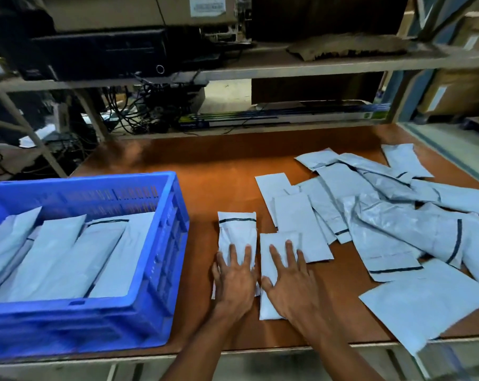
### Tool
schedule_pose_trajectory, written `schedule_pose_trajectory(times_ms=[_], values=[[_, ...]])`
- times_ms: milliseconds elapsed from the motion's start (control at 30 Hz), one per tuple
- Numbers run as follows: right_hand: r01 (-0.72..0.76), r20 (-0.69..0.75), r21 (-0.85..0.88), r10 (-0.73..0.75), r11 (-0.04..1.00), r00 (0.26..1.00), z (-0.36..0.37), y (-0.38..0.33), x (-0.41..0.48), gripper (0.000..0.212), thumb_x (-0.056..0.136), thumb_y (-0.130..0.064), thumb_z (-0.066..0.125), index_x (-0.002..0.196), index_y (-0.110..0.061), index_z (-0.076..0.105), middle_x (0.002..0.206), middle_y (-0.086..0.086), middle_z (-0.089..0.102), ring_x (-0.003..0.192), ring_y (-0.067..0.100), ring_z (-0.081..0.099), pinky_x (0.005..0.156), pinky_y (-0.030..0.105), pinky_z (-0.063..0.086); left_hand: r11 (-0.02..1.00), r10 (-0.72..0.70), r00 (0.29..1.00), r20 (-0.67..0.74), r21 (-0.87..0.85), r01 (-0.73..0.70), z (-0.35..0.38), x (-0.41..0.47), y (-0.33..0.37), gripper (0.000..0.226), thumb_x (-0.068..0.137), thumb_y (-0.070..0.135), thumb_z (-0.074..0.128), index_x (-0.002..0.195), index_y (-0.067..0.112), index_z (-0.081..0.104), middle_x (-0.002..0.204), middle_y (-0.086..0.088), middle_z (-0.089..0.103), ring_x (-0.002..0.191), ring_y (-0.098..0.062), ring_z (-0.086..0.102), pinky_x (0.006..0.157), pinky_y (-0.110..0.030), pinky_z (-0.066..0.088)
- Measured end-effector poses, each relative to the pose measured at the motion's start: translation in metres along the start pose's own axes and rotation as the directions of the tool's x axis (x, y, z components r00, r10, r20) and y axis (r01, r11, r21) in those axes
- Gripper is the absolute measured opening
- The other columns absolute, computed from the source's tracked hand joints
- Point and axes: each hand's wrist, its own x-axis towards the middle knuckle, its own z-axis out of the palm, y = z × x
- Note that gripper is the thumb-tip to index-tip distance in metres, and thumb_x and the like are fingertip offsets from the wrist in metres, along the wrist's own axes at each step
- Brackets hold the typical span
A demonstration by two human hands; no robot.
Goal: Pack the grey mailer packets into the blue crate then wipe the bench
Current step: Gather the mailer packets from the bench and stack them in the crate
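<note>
A blue crate (161, 243) stands at the bench's front left, with several grey mailer packets (68, 259) lying inside it. My left hand (234, 281) rests flat with spread fingers on one grey packet (237, 229) at the bench's middle front. Beside it, my right hand (290, 281) lies flat on a second packet (271, 254). A loose heap of several more grey packets (392, 215) covers the right half of the brown bench (219, 174).
A large flat packet (430, 303) overhangs the front right edge of the bench. Behind the bench a low shelf (260, 127) holds tangled cables, black devices and cardboard boxes. Bare bench surface lies between the crate and the packets.
</note>
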Motion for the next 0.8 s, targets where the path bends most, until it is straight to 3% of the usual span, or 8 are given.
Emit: schedule_pose_trajectory(times_ms=[67, 167, 300, 367, 467, 600, 700, 800], values=[[0.014, 0.010, 0.012, -0.014, 1.000, 1.000, -0.003, 0.001, -0.001, 0.080, 0.084, -0.071, 0.011, 0.154, -0.039, -0.010, 0.163, 0.002, -0.017, 0.151, 0.031, -0.003, 0.119, 0.046, 0.016, 0.998, 0.022, 1.000, 0.012, 0.054, -0.022, -0.004, -0.005, 0.002, 0.068, 0.068, 0.039, 0.080, 0.131, 0.022, 0.062, 0.127, -0.017, 0.063, 0.104, -0.044, 0.061, 0.079, -0.056, 0.052], [0.030, 0.017, 0.014, -0.030, 0.999, 0.999, -0.006, 0.002, 0.002, 0.072, 0.096, -0.061, 0.030, 0.155, -0.037, -0.002, 0.164, 0.003, -0.011, 0.151, 0.031, 0.001, 0.119, 0.045, 0.018, 0.999, 0.024, 1.000, -0.001, 0.049, -0.024, -0.014, -0.009, -0.006, 0.063, 0.068, 0.024, 0.082, 0.128, 0.023, 0.063, 0.127, -0.011, 0.064, 0.097, -0.039, 0.063, 0.074, -0.052, 0.053], [0.014, -0.123, 0.107, 0.000, 0.994, 0.992, -0.018, 0.000, 0.006, 0.068, 0.094, -0.045, 0.050, 0.155, -0.027, 0.024, 0.164, 0.009, 0.012, 0.145, 0.037, 0.024, 0.109, 0.050, 0.037, 0.997, 0.061, 0.989, -0.138, -0.043, -0.068, -0.062, -0.008, -0.021, 0.053, 0.090, 0.027, 0.052, 0.142, 0.023, 0.048, 0.144, -0.011, 0.051, 0.111, -0.043, 0.054, 0.086, -0.057, 0.049], [0.034, -0.181, 0.156, -0.005, 0.987, 0.983, -0.040, -0.009, 0.010, 0.066, 0.095, -0.041, 0.053, 0.154, -0.024, 0.028, 0.163, 0.011, 0.014, 0.144, 0.039, 0.024, 0.105, 0.055, 0.038, 0.992, 0.069, 0.967, -0.246, -0.084, -0.092, -0.108, -0.011, -0.027, 0.058, 0.089, 0.036, 0.034, 0.145, 0.025, 0.044, 0.149, -0.010, 0.046, 0.115, -0.042, 0.051, 0.087, -0.056, 0.047], [0.168, -0.385, 0.240, -0.065, 0.956, 0.921, -0.089, -0.043, 0.017, 0.064, 0.096, -0.040, 0.050, 0.154, -0.023, 0.028, 0.163, 0.013, 0.014, 0.145, 0.041, 0.020, 0.110, 0.056, 0.030, 0.974, 0.122, 0.914, -0.388, -0.130, -0.185, -0.175, -0.027, -0.044, 0.066, 0.089, 0.043, 0.025, 0.153, 0.029, 0.029, 0.160, -0.007, 0.027, 0.127, -0.042, 0.037, 0.097, -0.057, 0.039], [0.416, -0.582, 0.432, -0.105, 0.800, 0.806, -0.159, -0.124, 0.005, 0.061, 0.099, -0.032, 0.051, 0.154, -0.033, 0.024, 0.165, 0.005, 0.009, 0.150, 0.026, 0.014, 0.118, 0.038, 0.017, 0.987, 0.090, 0.807, -0.583, -0.055, -0.150, -0.234, -0.053, -0.120, 0.063, 0.094, 0.043, 0.029, 0.155, 0.033, 0.020, 0.163, -0.002, 0.019, 0.128, -0.038, 0.034, 0.102, -0.050, 0.036], [0.539, -0.612, 0.475, -0.179, 0.696, 0.770, -0.190, -0.194, -0.011, 0.060, 0.098, -0.028, 0.054, 0.152, -0.036, 0.029, 0.164, 0.003, 0.014, 0.148, 0.021, 0.021, 0.116, 0.032, 0.022, 0.999, 0.039, 0.810, -0.586, -0.006, -0.052, -0.251, -0.057, -0.208, 0.062, 0.096, 0.045, 0.032, 0.155, 0.035, 0.017, 0.162, -0.001, 0.018, 0.121, -0.036, 0.035, 0.096, -0.049, 0.038], [0.586, -0.534, 0.433, -0.328, 0.685, 0.779, -0.180, -0.268, -0.013, 0.055, 0.096, -0.025, 0.052, 0.149, -0.025, 0.039, 0.161, 0.012, 0.023, 0.146, 0.025, 0.026, 0.119, 0.033, 0.021, 0.999, -0.045, 0.917, -0.396, 0.003, 0.050, -0.235, -0.053, -0.281, 0.063, 0.098, 0.049, 0.029, 0.157, 0.034, 0.011, 0.163, -0.006, 0.016, 0.123, -0.041, 0.035, 0.098, -0.053, 0.035]])
